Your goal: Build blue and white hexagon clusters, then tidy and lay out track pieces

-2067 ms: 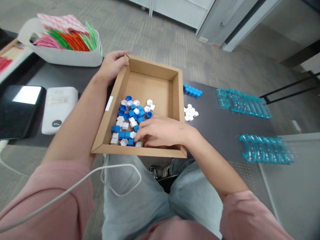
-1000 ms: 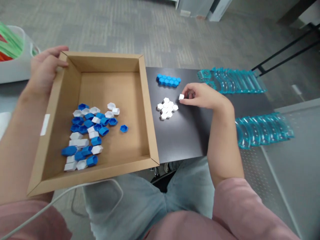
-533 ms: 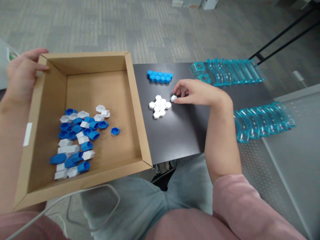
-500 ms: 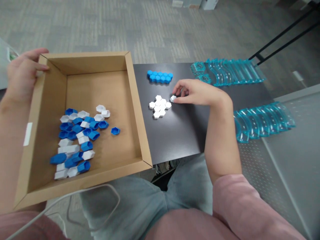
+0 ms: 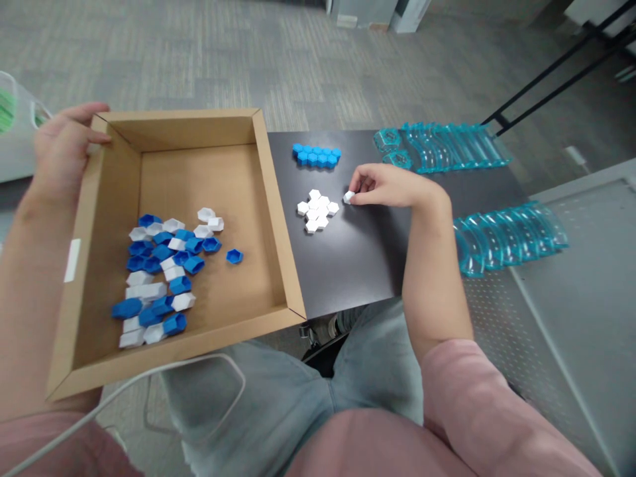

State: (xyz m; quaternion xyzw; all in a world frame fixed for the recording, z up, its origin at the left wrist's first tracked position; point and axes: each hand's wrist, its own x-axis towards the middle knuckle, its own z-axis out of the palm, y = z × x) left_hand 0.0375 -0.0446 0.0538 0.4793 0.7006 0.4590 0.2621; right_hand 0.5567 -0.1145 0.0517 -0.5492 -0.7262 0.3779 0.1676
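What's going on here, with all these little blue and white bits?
A person is handling small six-sided pieces. The left hand grips a cardboard box at its far left corner; blue and white pieces lie jumbled inside. The right hand pinches one white piece just right of a white cluster on the dark table. Beyond that cluster sits a blue cluster, and clear teal parts lie farther right.

Head view, facing forward-down (box (image 5: 209, 175) near)
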